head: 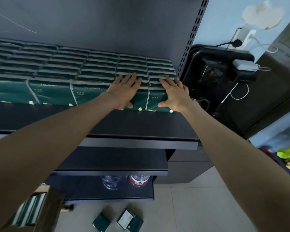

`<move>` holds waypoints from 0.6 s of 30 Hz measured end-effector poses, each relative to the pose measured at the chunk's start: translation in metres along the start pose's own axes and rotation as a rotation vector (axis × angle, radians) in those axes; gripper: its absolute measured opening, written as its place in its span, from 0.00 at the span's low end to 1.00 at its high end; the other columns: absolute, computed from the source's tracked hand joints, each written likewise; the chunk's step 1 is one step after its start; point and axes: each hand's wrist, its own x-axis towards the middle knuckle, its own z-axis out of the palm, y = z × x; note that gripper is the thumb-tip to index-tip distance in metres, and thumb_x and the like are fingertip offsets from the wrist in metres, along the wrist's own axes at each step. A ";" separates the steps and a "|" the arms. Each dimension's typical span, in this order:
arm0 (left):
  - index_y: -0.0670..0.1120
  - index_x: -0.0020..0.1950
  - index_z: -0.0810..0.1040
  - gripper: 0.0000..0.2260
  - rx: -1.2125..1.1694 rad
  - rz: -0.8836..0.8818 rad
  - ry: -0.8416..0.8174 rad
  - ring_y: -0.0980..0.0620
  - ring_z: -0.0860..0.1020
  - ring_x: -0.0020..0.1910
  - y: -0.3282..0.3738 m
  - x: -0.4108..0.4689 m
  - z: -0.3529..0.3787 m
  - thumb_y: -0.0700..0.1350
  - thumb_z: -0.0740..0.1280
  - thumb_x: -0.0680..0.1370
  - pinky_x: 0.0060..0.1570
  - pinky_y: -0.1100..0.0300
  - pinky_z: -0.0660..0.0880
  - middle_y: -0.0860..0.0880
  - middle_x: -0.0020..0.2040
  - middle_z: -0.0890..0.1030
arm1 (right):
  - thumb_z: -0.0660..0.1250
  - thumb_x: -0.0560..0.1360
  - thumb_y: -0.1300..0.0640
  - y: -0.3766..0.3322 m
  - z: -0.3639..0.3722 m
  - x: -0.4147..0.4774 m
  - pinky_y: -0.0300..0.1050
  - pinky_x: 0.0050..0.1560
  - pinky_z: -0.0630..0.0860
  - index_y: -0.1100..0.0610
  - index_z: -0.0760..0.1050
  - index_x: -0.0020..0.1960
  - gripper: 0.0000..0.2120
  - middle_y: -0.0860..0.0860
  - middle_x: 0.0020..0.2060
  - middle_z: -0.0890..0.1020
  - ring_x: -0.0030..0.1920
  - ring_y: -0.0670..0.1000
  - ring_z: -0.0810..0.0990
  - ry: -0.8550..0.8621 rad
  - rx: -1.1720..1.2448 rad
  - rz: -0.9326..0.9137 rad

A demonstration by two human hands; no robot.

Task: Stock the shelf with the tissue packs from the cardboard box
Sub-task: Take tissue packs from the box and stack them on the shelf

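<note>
**A:** Head camera looks down along two outstretched arms. Where do the hands land?

**B:** Both lie on the tissue packs [84,71] at the right end of the top shelf [141,126]. The left hand [125,90] is flat against the second stack from the right. Its fingers are straight and spread over the stack's top edge, and its thumb points down on the green front face. The right hand [173,96] lies the same way on the rightmost stack, just beside the slotted upright [193,39]. Neither hand curls round anything.

**A:** And the rest of the stock?

**B:** Packs fill that shelf in rows from the far left to the right end, reaching back to the rear panel. The cardboard box [52,203] sits on the floor at the near left, with more packs standing on edge inside. A few loose packs [100,221] lie on the floor tiles in front of the lowest shelf, where two water bottles [139,180] stand.
</note>
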 end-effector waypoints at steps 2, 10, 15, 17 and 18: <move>0.42 0.77 0.40 0.44 0.005 0.001 -0.007 0.44 0.44 0.77 0.001 0.001 -0.001 0.51 0.69 0.75 0.75 0.48 0.45 0.41 0.78 0.42 | 0.73 0.71 0.49 0.001 0.001 0.004 0.59 0.73 0.51 0.48 0.47 0.78 0.46 0.49 0.78 0.50 0.77 0.57 0.47 -0.031 -0.029 0.008; 0.43 0.78 0.40 0.45 0.030 -0.004 -0.031 0.44 0.45 0.77 0.001 0.003 -0.007 0.52 0.70 0.75 0.74 0.48 0.44 0.42 0.78 0.43 | 0.72 0.72 0.50 -0.003 -0.002 0.007 0.59 0.74 0.50 0.47 0.44 0.78 0.46 0.48 0.78 0.46 0.77 0.56 0.44 -0.110 -0.033 0.034; 0.44 0.78 0.42 0.47 -0.061 0.002 -0.045 0.46 0.46 0.77 -0.010 -0.012 -0.028 0.54 0.71 0.73 0.75 0.47 0.44 0.44 0.79 0.45 | 0.76 0.68 0.52 -0.019 -0.029 -0.001 0.60 0.74 0.47 0.49 0.45 0.78 0.50 0.50 0.78 0.49 0.77 0.57 0.47 -0.164 -0.043 0.049; 0.43 0.78 0.49 0.45 -0.126 0.014 -0.016 0.45 0.52 0.77 -0.021 -0.025 -0.041 0.53 0.73 0.72 0.75 0.48 0.50 0.43 0.78 0.51 | 0.76 0.69 0.54 -0.033 -0.046 -0.008 0.57 0.73 0.54 0.52 0.50 0.78 0.47 0.53 0.76 0.57 0.76 0.57 0.56 -0.170 0.048 0.033; 0.43 0.78 0.51 0.44 -0.163 0.008 0.001 0.44 0.55 0.76 -0.027 -0.033 -0.048 0.53 0.74 0.71 0.74 0.48 0.54 0.43 0.78 0.55 | 0.76 0.69 0.56 -0.042 -0.055 -0.011 0.54 0.73 0.58 0.53 0.52 0.78 0.45 0.54 0.75 0.60 0.74 0.57 0.59 -0.166 0.102 0.017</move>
